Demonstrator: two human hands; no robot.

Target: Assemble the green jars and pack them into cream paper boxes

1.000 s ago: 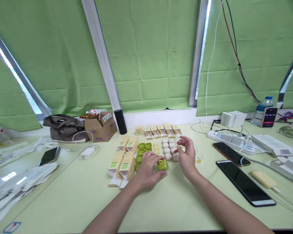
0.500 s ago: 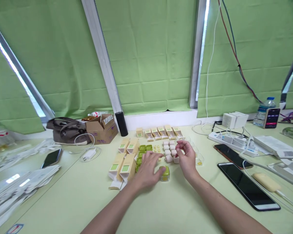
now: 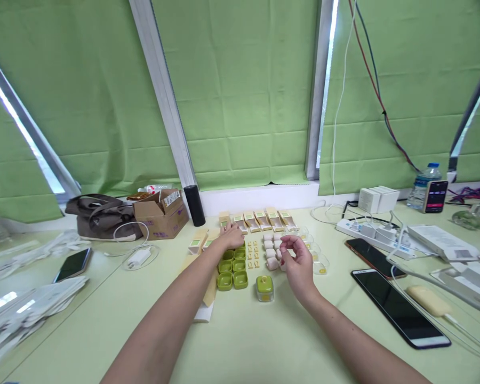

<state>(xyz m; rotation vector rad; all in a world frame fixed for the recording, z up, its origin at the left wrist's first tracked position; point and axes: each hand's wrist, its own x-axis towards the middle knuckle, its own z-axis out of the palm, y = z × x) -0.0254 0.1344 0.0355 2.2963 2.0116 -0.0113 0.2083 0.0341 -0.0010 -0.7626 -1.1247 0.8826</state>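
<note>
Stretched to the back of the table, my left hand [image 3: 232,235] is beside a small cream box [image 3: 224,219]; its fingertips are too small to make out. My right hand [image 3: 298,260] hovers by the pale pink-white pieces [image 3: 271,263], thumb and index finger curled close, any small item between them unclear. A clear container with a green lid [image 3: 265,288] stands upright between my forearms. Green square lids [image 3: 240,279] lie in rows beside small yellow pieces [image 3: 256,264]. Clear containers [image 3: 320,264] sit right of my right hand.
Open cream boxes [image 3: 274,219] line the back. Farther left are a cardboard box [image 3: 162,216], black cylinder [image 3: 194,206], grey bag [image 3: 104,217] and phone [image 3: 72,265]. On the right lie a large phone [image 3: 400,308], power strip [image 3: 378,234] and cables.
My left hand has moved from the green-lidded container to the back row of boxes, uncovering the green lids. My right hand stays near the pink-white pieces. The view has shifted slightly.
</note>
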